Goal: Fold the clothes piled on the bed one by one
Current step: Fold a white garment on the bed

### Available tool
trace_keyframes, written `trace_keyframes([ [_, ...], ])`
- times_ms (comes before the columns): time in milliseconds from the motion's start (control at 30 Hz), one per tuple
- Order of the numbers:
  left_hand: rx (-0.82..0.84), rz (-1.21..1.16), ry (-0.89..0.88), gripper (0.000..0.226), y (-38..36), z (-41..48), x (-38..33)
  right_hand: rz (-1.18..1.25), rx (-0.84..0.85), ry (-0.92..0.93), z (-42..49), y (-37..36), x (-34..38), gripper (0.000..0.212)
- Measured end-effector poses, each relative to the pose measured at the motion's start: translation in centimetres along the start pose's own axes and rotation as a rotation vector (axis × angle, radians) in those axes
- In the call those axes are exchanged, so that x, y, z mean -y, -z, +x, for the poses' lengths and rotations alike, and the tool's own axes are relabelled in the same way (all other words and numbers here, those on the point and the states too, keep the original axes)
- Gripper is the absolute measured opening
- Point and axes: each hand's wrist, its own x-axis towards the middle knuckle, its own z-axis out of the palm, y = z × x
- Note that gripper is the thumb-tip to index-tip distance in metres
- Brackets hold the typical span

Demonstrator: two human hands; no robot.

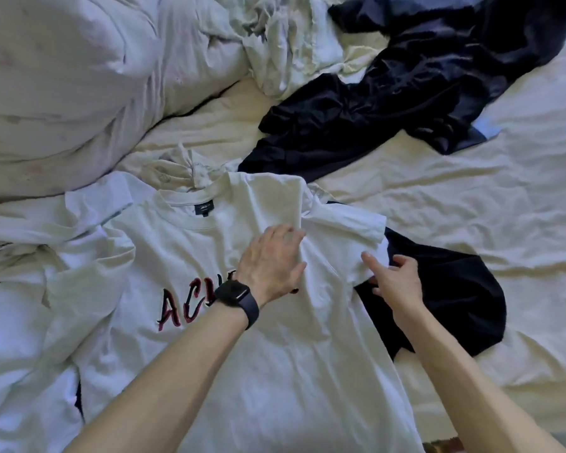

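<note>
A white T-shirt (275, 354) with red and black lettering lies face up in front of me on the bed. My left hand (272, 259), a dark watch on its wrist, presses flat on the shirt's chest near the right shoulder. My right hand (392, 277) touches the lower edge of the shirt's right sleeve (347, 230), fingers loosely spread; whether it pinches the cloth I cannot tell. A dark garment (448, 295) lies partly under that sleeve.
More white clothes (23, 305) are heaped at the left. A long dark navy garment (406, 93) sprawls across the back, beside crumpled pale cloth (291, 37). A white duvet (62, 93) bulks at the far left. Bare cream sheet (504, 207) stretches to the right.
</note>
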Motion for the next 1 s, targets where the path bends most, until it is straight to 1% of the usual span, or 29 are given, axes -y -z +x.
trace_keyframes([
  [33, -0.030, 0.016, -0.025, 0.060, 0.8, 2.7, -0.7, 0.045, 0.085, -0.037, 0.9, 0.0, 0.3, 0.048],
  [67, -0.015, 0.032, -0.039, 0.068, 1.4, 5.2, -1.4, 0.094, 0.146, -0.059, 1.7, 0.1, 0.4, 0.034],
  [100, 0.042, 0.062, -0.036, 0.075, 1.6, 7.5, -2.1, 0.152, 0.190, -0.070, 2.2, 0.4, 0.4, 0.021],
  [133, 0.125, 0.114, -0.033, 0.078, 1.6, 9.6, -2.6, 0.203, 0.206, -0.060, 2.6, 0.8, 0.6, 0.014],
  [167, 0.219, 0.152, -0.025, 0.073, 1.5, 11.5, -3.0, 0.246, 0.195, -0.027, 3.1, 1.4, 0.7, 0.012],
  [200, 0.281, 0.147, -0.007, 0.057, 1.6, 13.1, -3.4, 0.279, 0.167, 0.028, 3.5, 2.3, 0.8, 0.012],
  [233, 0.295, 0.053, 0.036, 0.037, 1.8, 14.6, -3.6, 0.297, 0.135, 0.091, 3.9, 3.3, 0.8, 0.014],
  [267, 0.272, -0.123, 0.097, 0.028, 2.1, 15.8, -3.7, 0.316, 0.123, 0.147, 4.1, 4.3, 0.7, 0.014],
  [300, 0.239, -0.296, 0.141, 0.030, 2.4, 16.9, -4.0, 0.333, 0.125, 0.187, 4.2, 5.1, 0.6, 0.013],
  [333, 0.214, -0.373, 0.145, 0.029, 2.6, 17.8, -4.2, 0.350, 0.131, 0.215, 4.3, 5.7, 0.4, 0.014],
  [367, 0.215, -0.384, 0.123, 0.023, 2.8, 18.5, -4.7, 0.356, 0.109, 0.225, 4.5, 5.9, 0.2, 0.017],
  [400, 0.245, -0.330, 0.097, 0.018, 2.7, 19.1, -5.1, 0.359, 0.070, 0.217, 4.8, 6.0, -0.1, 0.020],
  [433, 0.300, -0.248, 0.087, 0.015, 2.5, 19.6, -5.6, 0.349, 0.021, 0.184, 5.3, 6.1, -0.2, 0.022],
  [467, 0.358, -0.170, 0.096, 0.018, 2.0, 19.9, -6.1, 0.310, -0.016, 0.117, 5.6, 6.1, -0.3, 0.029],
  [500, 0.416, -0.125, 0.123, 0.028, 1.6, 20.2, -6.6, 0.259, -0.023, 0.025, 5.8, 6.1, -0.4, 0.045],
  [533, 0.468, -0.127, 0.161, 0.038, 1.1, 20.5, -7.1, 0.224, -0.008, -0.065, 6.0, 6.0, -0.7, 0.062],
  [567, 0.509, -0.159, 0.189, 0.042, 0.8, 20.9, -7.7, 0.202, 0.014, -0.141, 6.0, 6.0, -0.9, 0.071],
  [667, 0.582, -0.219, 0.210, 0.043, 0.1, 22.7, -9.8, 0.196, 0.098, -0.288, 5.3, 6.0, -0.6, 0.060],
  [700, 0.611, -0.214, 0.221, 0.043, 0.0, 23.2, -10.5, 0.186, 0.115, -0.315, 5.1, 6.0, -0.7, 0.063],
  [767, 0.658, -0.220, 0.230, 0.035, -0.2, 24.0, -11.4, 0.150, 0.114, -0.341, 4.7, 5.9, -0.9, 0.072],
  [800, 0.672, -0.232, 0.209, 0.030, -0.4, 24.5, -11.9, 0.164, 0.128, -0.365, 4.6, 6.1, -1.0, 0.072],
  [833, 0.670, -0.240, 0.182, 0.026, -0.4, 25.0, -12.4, 0.204, 0.172, -0.400, 4.5, 6.3, -1.1, 0.067],
  [900, 0.631, -0.258, 0.135, 0.016, -0.1, 25.6, -13.3, 0.342, 0.265, -0.420, 4.5, 6.5, -1.4, 0.047],
  [933, 0.601, -0.280, 0.125, 0.014, 0.0, 25.9, -13.5, 0.392, 0.242, -0.367, 4.7, 6.7, -1.6, 0.034],
  [967, 0.568, -0.311, 0.129, 0.015, 0.1, 26.1, -13.5, 0.415, 0.153, -0.283, 5.1, 6.9, -1.7, 0.026],
  [1000, 0.540, -0.343, 0.144, 0.017, 0.3, 26.4, -13.2, 0.419, 0.032, -0.188, 5.6, 7.1, -1.7, 0.026],
])
